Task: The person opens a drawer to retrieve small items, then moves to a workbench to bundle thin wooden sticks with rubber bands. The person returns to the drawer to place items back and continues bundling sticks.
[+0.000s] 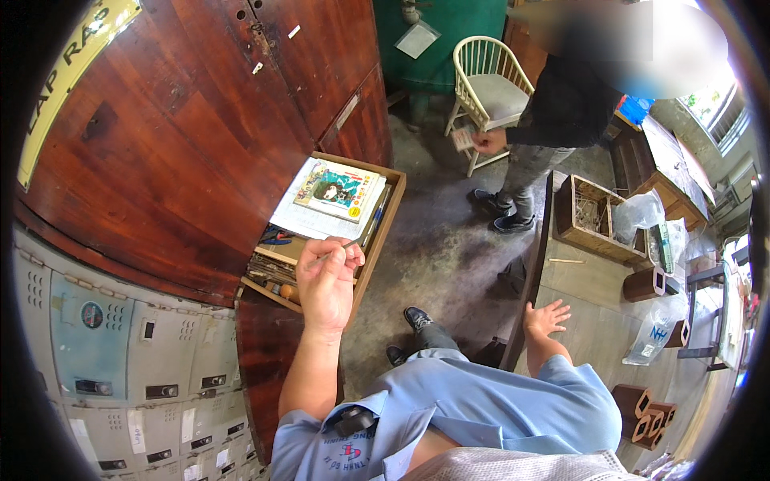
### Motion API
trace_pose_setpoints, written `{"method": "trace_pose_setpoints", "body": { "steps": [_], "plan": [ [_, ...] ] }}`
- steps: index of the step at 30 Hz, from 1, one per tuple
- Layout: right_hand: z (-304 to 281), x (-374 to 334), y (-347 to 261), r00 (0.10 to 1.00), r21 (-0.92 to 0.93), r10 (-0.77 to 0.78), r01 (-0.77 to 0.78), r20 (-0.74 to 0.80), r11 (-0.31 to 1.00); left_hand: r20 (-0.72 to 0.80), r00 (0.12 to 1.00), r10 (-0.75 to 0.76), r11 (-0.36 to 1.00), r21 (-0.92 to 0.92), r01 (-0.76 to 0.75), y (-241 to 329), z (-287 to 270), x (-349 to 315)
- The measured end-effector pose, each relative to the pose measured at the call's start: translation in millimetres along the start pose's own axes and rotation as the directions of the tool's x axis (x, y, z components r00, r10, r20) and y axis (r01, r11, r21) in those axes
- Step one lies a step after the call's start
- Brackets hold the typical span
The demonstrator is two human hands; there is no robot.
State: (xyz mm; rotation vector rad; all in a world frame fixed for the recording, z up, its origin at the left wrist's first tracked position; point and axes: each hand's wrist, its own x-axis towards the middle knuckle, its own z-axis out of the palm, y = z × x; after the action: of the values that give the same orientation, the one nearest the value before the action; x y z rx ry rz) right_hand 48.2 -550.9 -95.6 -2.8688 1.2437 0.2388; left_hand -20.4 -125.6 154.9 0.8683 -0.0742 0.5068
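Raised over the near end of an open wooden drawer [391,210], my left hand [329,284] is closed in a pinch. A thin, dark, stick-like thing [350,244] shows at its fingertips; its exact kind I cannot make out. Inside the drawer a colourful booklet [341,190] lies on white papers [290,213], with blue-handled pliers [277,237] and wooden pieces nearer me. My right hand [547,319] is spread out, empty, above or resting on the left edge of the workbench [561,284].
A wooden box [573,210] with compartments, plastic bags [639,215], a thin wooden stick [567,260] and several dark hollow blocks [642,283] are on the bench. Another person [553,120] stands ahead beside a white chair [491,80]. Grey lockers [160,345] line my left.
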Motion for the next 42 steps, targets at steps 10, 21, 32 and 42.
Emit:
{"method": "trace_pose_setpoints", "body": {
  "steps": [10,21,32,42],
  "plan": [
    [-4.4,-1.1,0.4,1.0,0.023,0.004,-0.005,0.031,1.0,-0.043,0.999,0.018,0.976,0.217,-0.008,-2.8,-0.4,11.4],
    [-3.4,-1.9,-4.0,1.0,-0.028,0.008,-0.008,0.023,1.0,-0.129,0.985,0.115,0.958,0.277,-0.076,11.1,-13.2,38.5],
    [30.5,14.1,-25.1,0.941,0.087,-0.16,0.194,-0.298,0.977,-0.223,0.925,0.307,0.848,0.506,-0.16,28.7,-45.7,51.3],
    [-77.7,-197.6,-294.6,-0.565,0.559,-0.819,0.651,-0.095,-0.514,-0.312,0.853,0.419,0.683,0.727,-0.07,36.6,-53.2,48.0]
  ]
}}
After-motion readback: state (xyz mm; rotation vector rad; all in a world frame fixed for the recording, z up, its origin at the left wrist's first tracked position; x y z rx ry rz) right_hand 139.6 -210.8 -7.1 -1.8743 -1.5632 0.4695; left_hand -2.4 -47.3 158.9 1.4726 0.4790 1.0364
